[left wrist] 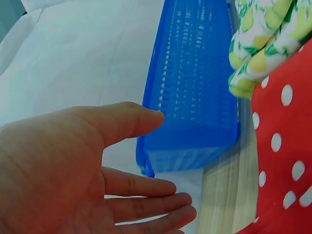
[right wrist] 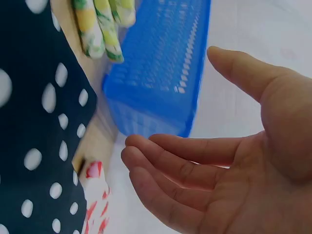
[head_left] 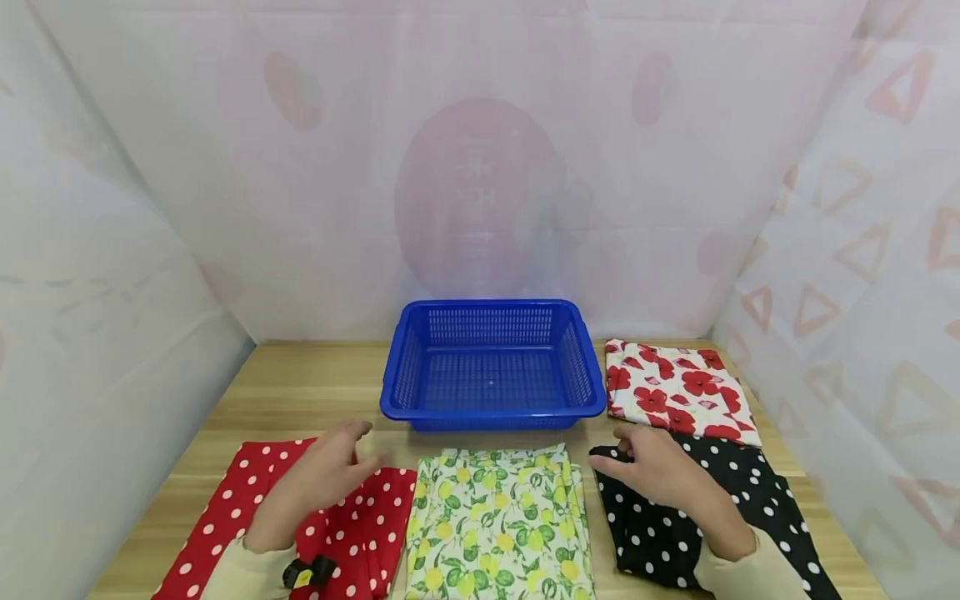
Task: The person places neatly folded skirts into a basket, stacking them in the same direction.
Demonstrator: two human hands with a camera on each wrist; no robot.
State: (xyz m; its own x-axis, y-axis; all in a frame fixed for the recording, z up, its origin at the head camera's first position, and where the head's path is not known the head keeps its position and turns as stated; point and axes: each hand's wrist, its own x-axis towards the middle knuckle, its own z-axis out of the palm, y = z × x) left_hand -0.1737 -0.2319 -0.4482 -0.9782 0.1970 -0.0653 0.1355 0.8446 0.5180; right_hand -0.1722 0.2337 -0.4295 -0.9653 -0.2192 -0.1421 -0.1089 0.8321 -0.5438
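My left hand (head_left: 327, 467) hovers over a folded red cloth with white dots (head_left: 247, 483); in the left wrist view its thumb and fingers are spread and hold nothing. Above a folded black cloth with white dots (head_left: 652, 533) is my right hand (head_left: 660, 468), its fingers relaxed and apart from the thumb. Between the hands lies a folded cloth with a lemon print (head_left: 495, 525). A blue plastic basket (head_left: 491, 414) with slotted walls stands behind it, with nothing inside.
At the back right a folded white cloth with red flowers (head_left: 682, 387) lies partly against the black one. White printed sheets (head_left: 480, 167) hang behind and at both sides of the wooden table (head_left: 315, 383). A dark band with a yellow piece (head_left: 309, 572) sits at the left sleeve.
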